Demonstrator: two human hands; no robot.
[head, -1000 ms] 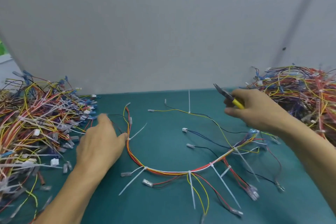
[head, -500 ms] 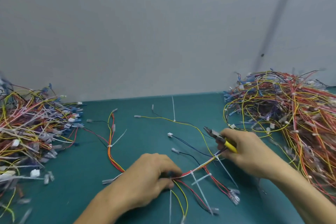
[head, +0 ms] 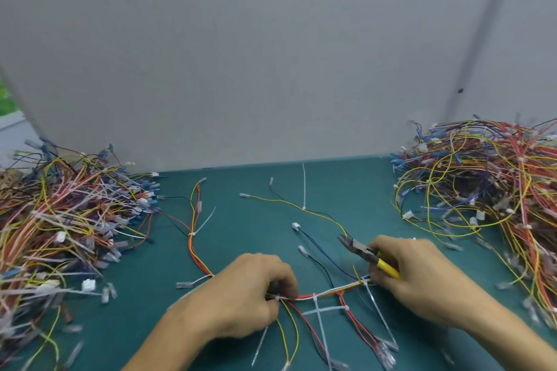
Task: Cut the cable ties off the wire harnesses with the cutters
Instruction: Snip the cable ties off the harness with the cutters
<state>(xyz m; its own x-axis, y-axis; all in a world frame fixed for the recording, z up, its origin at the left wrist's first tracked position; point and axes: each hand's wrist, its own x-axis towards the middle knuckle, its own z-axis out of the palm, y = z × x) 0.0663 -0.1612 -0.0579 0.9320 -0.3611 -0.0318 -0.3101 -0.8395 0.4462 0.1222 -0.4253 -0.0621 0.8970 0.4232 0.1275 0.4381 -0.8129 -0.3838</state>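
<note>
wire harness [head: 330,291] lies spread on the teal bench [head: 256,250] in front of the person. its red, orange and white trunk curves from the far left down to the near middle and then out to the right. the left hand [head: 250,295] has its fingers curled down on the trunk and pinches it right at a white tie, which looks meant to pin the bundle flat and keep it from sliding. the right hand [head: 416,277] is wrapped round the yellow handles of the cutters [head: 363,250], and its lower fingers seem to touch the trunk at another tie. the two hands are apart, with a short stretch of trunk between them. that stretch carries one of the cable ties [head: 315,298], its long tail lying toward the near edge, so holding both sides seems a way to present it for cutting. the cutters' nose points up and left, away from the trunk, not yet on any tie; whether the blades are parted i cannot tell. several ties are on this harness uncut, so it looks barely started. a left pile [head: 45,235] and a right pile [head: 488,190] of harnesses flank the working space, likely one done and one waiting, though i cannot tell which. next the nose probably needs to swing down onto a tie's loop without nipping a wire.
</note>
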